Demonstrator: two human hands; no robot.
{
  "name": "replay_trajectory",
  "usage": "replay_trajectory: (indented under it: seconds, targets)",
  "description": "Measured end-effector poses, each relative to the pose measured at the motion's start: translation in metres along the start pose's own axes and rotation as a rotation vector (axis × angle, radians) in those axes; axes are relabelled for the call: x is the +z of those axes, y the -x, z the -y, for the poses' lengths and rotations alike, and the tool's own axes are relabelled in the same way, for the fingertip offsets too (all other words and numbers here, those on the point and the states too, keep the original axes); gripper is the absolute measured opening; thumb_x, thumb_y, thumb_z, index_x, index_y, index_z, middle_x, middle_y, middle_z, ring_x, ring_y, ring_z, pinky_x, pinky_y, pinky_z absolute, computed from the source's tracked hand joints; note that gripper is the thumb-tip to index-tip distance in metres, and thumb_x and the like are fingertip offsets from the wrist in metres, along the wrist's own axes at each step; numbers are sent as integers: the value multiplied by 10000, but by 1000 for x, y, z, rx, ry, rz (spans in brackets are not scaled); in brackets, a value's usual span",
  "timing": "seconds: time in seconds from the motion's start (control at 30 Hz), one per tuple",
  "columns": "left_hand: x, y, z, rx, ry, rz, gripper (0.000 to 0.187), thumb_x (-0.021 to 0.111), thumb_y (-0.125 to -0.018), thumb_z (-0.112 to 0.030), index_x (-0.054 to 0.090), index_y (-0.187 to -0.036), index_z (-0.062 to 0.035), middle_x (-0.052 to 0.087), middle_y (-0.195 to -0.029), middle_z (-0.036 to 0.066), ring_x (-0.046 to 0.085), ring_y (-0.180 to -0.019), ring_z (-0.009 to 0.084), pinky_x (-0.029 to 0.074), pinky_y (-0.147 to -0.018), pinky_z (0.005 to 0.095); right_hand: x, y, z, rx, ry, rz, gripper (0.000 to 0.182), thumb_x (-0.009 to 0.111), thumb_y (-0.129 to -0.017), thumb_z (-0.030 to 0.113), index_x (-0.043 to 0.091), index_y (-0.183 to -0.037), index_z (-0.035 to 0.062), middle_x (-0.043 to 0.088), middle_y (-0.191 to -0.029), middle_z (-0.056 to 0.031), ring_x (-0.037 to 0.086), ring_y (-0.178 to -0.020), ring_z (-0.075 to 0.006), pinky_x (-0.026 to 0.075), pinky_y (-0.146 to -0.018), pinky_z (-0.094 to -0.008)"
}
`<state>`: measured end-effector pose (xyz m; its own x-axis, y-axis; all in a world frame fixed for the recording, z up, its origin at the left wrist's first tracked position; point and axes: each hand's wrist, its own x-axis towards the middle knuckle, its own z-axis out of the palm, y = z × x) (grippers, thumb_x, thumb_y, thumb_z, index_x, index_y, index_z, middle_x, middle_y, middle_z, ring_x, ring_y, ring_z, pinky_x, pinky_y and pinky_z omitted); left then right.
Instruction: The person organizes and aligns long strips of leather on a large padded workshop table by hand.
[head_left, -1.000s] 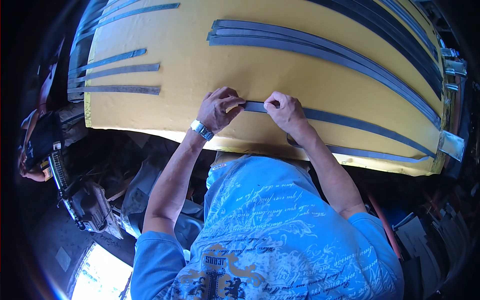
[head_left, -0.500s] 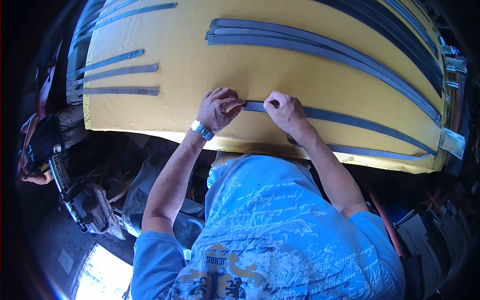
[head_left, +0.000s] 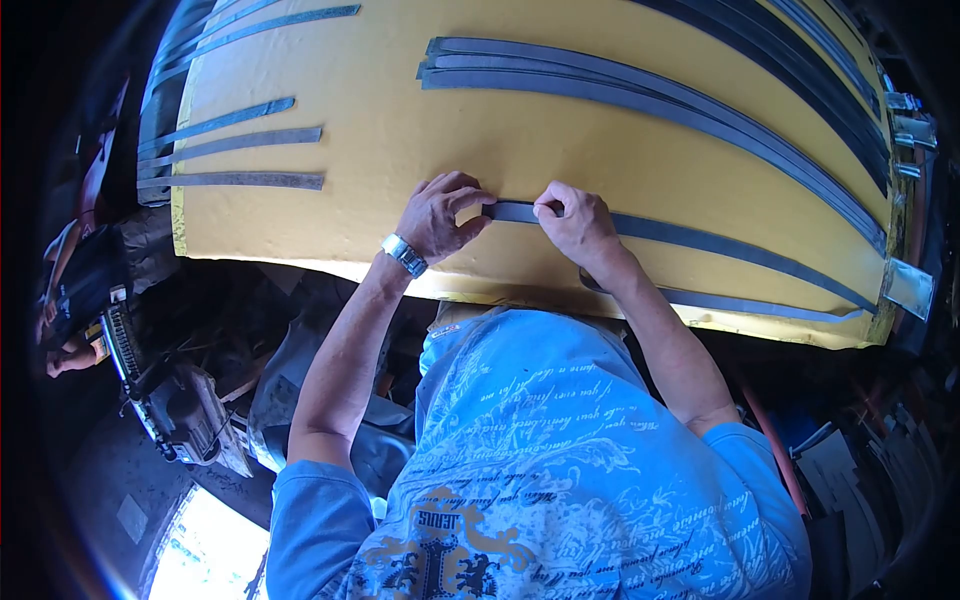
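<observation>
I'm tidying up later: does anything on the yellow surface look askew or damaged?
No obvious damage. The lowest strip seems to curl by the right forearm, and the grouped strips have uneven left ends, so they look slightly askew.

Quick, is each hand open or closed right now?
Left hand: partly open, at the end of the dark strip.
Right hand: closed on that same strip.

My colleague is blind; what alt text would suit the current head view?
A person's right hand is closed on a dark strip on a yellow work surface; the left hand, wearing a silver wristwatch, is at the strip's left end. More strips lie farther back.
</observation>
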<state>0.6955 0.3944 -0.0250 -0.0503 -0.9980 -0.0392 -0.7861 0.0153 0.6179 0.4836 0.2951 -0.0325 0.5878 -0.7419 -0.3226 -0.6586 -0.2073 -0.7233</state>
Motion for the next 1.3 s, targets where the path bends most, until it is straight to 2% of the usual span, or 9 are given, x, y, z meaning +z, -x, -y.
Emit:
replay_trajectory:
  seconds: [0.17, 0.43, 0.67, 0.73, 0.83, 1.07, 1.17, 1.3]
  targets:
    - [1, 0, 0, -2, 6, -7, 264, 766, -740, -199, 695, -991, -154, 626, -986, 28, 601, -968, 234, 470, -851, 396, -1, 1, 3, 16, -2, -2, 105, 589, -835, 198, 646, -831, 110, 696, -818, -107, 672, -783, -316, 537, -724, -411]
    - [10, 1, 0, 16, -68, -120, 189, 770, -737, -215, 719, -909, -158, 643, -901, -2, 612, -886, 206, 473, -751, 367, 2, 0, -1, -7, 20, -21, 111, 582, -832, 202, 649, -833, 113, 694, -814, -115, 670, -777, -330, 538, -722, -423]
    - [12, 1, 2, 45, -64, -157, 164, 766, -740, -206, 723, -892, -160, 647, -878, -7, 616, -853, 200, 471, -742, 356, 1, 1, 1, -4, 11, -27, 104, 581, -830, 194, 646, -828, 112, 692, -810, -119, 669, -771, -333, 538, -716, -428]
    - [15, 2, 4, 64, -70, -191, 150, 738, -757, -240, 720, -899, -196, 636, -882, -43, 603, -848, 178, 447, -731, 348, 2, 0, 0, -23, 9, -36, 101, 579, -830, 189, 642, -822, 110, 690, -807, -120, 668, -770, -336, 538, -716, -430]
    - [17, 2, 5, 70, -69, -201, 142, 741, -753, -239, 720, -887, -197, 636, -878, -49, 600, -837, 173, 449, -723, 345, 2, 1, 1, -17, 24, -34, 98, 576, -832, 185, 637, -817, 110, 689, -806, -121, 667, -770, -337, 539, -718, -434]
    - [18, 2, 5, 90, -82, -226, 141, 747, -746, -239, 717, -877, -195, 632, -870, -52, 587, -804, 174, 451, -702, 337, 4, 0, -1, -11, 33, -35, 101, 573, -836, 192, 634, -818, 113, 688, -808, -122, 666, -774, -340, 539, -725, -437]
    - [20, 2, 5, 115, -106, -254, 142, 751, -740, -240, 710, -870, -197, 627, -866, -56, 581, -792, 170, 447, -690, 334, 5, -1, -1, -8, 60, -46, 96, 591, -832, 174, 643, -839, 94, 699, -800, -106, 676, -750, -314, 537, -699, -404]
    - [21, 4, 6, 104, -137, -251, 203, 774, -701, -235, 708, -885, -179, 644, -899, -26, 596, -823, 189, 435, -712, 352, 6, 0, -1, 14, 50, -43, 97, 592, -832, 176, 643, -837, 93, 698, -796, -107, 675, -743, -315, 536, -695, -404]
